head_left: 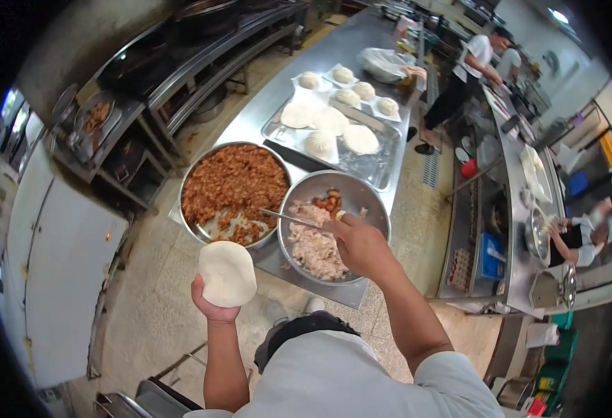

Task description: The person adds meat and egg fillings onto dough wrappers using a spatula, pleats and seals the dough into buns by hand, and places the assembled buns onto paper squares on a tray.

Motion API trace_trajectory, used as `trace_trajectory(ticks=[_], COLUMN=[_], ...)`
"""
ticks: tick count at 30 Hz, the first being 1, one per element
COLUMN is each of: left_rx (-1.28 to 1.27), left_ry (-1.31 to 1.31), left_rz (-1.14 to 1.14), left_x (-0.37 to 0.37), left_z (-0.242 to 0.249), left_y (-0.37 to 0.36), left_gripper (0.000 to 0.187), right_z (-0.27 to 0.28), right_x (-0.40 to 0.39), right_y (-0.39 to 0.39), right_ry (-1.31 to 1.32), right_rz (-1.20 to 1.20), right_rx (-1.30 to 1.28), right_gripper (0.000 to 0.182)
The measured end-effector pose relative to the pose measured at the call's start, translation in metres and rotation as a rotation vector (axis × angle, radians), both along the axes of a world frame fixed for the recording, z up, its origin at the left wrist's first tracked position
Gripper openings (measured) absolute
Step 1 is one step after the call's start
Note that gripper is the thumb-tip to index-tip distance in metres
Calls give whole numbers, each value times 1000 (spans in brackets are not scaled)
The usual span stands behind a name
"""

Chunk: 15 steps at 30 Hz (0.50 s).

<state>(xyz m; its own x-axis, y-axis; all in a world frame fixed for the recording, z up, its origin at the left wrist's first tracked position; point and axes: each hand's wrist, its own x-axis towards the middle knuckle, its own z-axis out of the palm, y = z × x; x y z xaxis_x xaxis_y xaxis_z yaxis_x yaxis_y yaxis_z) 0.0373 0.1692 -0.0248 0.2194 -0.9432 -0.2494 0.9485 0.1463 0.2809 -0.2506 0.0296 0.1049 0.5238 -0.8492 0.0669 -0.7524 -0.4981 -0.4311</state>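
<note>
On my left hand [217, 310] rests a round dough wrapper [227, 274], its thumb lapping over the near edge. My right hand [358, 244] grips a thin metal spatula [288, 219] over a steel bowl [382, 209] of pale minced meat filling [313, 247]. Some red-brown filling [330, 202] lies at that bowl's far side. The spatula's tip overlaps the rim of a wider round pan [189, 226] filled with red-brown chopped filling [233, 181]. Bare metal shows at the pan's near side.
Beyond the bowls a metal tray [382, 157] holds flat wrappers [330, 120] and a pleated bun [320, 143]. Several more pleated buns [348, 96] sit on paper squares. A plastic bag [382, 64] lies farther back. Two people [479, 59] [584, 237] work at the right-hand counter.
</note>
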Motion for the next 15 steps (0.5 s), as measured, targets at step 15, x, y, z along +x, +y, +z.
trace_trajectory(ticks=[15], left_rx=[1], left_ry=[-65], left_rz=[108], left_x=[146], left_z=[-31], left_y=[-7], left_gripper=[71], right_z=[-15], right_x=[92], right_y=[-17], right_ry=[61], right_rz=[14], right_rx=[-28], right_gripper=[30])
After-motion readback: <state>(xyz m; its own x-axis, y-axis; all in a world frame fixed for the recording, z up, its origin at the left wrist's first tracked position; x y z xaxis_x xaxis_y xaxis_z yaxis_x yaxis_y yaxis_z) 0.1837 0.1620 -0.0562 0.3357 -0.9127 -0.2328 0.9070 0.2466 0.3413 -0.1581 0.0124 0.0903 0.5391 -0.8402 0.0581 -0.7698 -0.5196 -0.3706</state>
